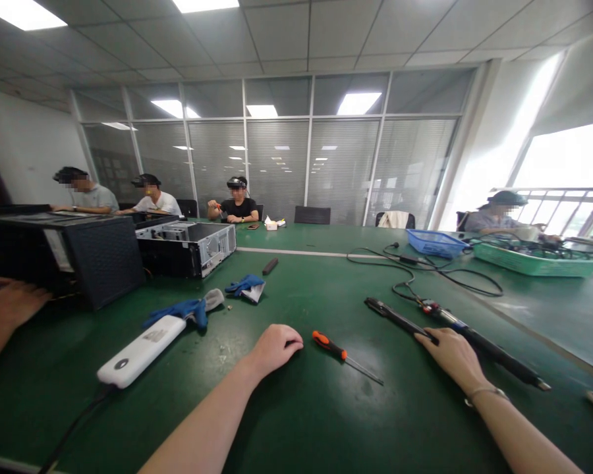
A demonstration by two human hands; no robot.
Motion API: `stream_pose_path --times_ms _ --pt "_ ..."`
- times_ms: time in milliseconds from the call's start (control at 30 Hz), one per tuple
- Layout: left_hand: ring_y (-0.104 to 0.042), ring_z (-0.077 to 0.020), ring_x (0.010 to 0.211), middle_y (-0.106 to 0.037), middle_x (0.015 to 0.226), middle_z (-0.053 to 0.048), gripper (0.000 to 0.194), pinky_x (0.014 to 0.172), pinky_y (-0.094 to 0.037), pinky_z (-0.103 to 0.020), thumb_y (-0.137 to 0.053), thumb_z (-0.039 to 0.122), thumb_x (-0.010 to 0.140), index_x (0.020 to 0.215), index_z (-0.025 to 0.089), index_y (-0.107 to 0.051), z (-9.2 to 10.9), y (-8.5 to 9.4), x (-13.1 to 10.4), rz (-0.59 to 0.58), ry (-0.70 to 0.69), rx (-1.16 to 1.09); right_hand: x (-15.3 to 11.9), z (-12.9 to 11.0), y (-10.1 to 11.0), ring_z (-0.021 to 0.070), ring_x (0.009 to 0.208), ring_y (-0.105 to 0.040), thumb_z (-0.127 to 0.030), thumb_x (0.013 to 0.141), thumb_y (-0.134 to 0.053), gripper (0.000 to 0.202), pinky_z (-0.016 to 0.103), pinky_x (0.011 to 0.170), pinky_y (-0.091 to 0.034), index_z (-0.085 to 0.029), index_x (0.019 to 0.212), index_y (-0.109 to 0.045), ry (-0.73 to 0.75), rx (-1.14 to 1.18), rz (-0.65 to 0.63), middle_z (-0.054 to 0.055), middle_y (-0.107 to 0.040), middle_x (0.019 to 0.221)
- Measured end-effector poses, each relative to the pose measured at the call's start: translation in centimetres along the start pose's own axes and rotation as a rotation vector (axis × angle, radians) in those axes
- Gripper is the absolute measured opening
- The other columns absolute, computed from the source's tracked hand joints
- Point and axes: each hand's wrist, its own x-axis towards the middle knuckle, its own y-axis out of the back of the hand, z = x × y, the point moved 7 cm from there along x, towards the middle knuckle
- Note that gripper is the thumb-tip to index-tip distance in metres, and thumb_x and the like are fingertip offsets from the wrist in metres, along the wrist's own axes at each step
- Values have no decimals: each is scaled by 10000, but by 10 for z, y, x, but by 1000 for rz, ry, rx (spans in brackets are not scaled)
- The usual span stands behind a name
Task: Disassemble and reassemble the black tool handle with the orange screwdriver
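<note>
My left hand (278,350) rests on the green table (321,428) with its fingers curled in; no object shows in it. Just right of it lies a screwdriver (332,345) with an orange and black handle, its shaft pointing toward the lower right. My right hand (452,359) grips the near end of a long black bar-shaped tool (395,317), whose far end points away to the left. Beside that hand, on its right, lies a black corded electric screwdriver (499,355); its cable runs back across the table.
At left stand a black computer case (111,257) and an open metal case (217,253); another person's hand (10,306) is by the former. Blue-grey gloves (182,313) lie near a white power strip (143,352). Blue (435,245) and green baskets (538,263) stand right. Several people sit around.
</note>
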Motion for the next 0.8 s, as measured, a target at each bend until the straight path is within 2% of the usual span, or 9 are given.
stream_pose_path --times_ms 100,200,300,433,533,633,800 --pt "-661 -177 895 -731 942 -28 167 864 -471 -265 -570 202 872 903 194 -734 0 0 0 0 4 5 -3 -12 -2 309 942 -606 -526 851 -405 525 398 804 -467 -158 1089 -694 29 12 -9 159 -640 1088" --pt "-647 -187 942 -722 992 -35 165 892 -466 -284 -580 212 870 953 194 -721 -1 2 1 25 21 10 -7 -38 -7 294 967 -593 -513 857 -417 500 389 823 -464 -181 1123 -679 99 51 -37 138 -632 1087" --pt "-615 -201 1022 -695 1082 -43 214 938 -450 -314 -617 236 849 1048 204 -689 -1 7 0 80 38 11 -15 -79 -13 260 964 -591 -512 859 -444 472 357 846 -461 -215 1151 -665 200 107 -82 109 -627 1088" --pt "-541 -214 1141 -621 1217 -64 403 1021 -399 -339 -697 274 785 1177 216 -625 -4 14 -3 168 55 19 -36 -141 -7 251 990 -570 -489 872 -463 436 372 881 -449 -243 1186 -639 381 268 -165 97 -613 1091" --pt "-489 -253 1201 -559 1293 -90 615 1049 -374 -382 -785 334 680 1247 219 -578 -11 13 -4 134 91 46 -53 -177 3 242 998 -558 -476 887 -463 415 374 886 -449 -253 1196 -628 481 380 -233 92 -605 1094" --pt "-484 -284 1204 -547 1302 -106 695 1041 -377 -412 -808 373 629 1261 212 -569 -18 9 -5 55 125 64 -64 -195 10 238 1012 -550 -452 895 -472 402 377 905 -444 -254 1214 -616 533 409 -265 92 -599 1102" --pt "-493 -288 1206 -549 1311 -117 669 1042 -369 -401 -774 394 666 1268 190 -565 -20 6 -6 7 160 60 -72 -205 18 235 1021 -543 -411 910 -472 383 374 908 -447 -259 1239 -595 595 405 -252 93 -597 1109"
